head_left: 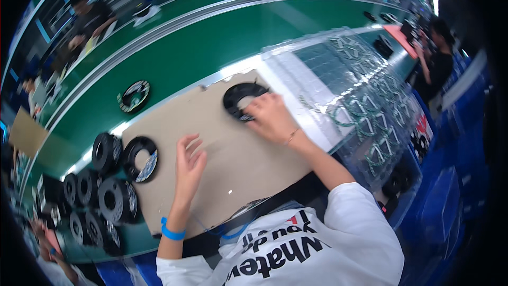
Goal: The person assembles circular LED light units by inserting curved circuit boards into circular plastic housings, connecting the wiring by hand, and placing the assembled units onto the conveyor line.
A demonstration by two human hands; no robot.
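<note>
My right hand (270,118) rests on a flat black ring-shaped part (236,96) lying at the far right of a brown cardboard sheet (222,148), its fingers pressing the ring's near edge. My left hand (189,165) hovers open over the middle of the cardboard, fingers spread, holding nothing. A blue band circles my left wrist. Another black ring (141,158) lies at the cardboard's left edge.
Several black spools (106,190) stand stacked at the left. A clear plastic tray (360,95) with many pockets holding small parts lies at the right. A further ring (133,96) sits on the green conveyor belt (211,47). Other people work at the far left and far right.
</note>
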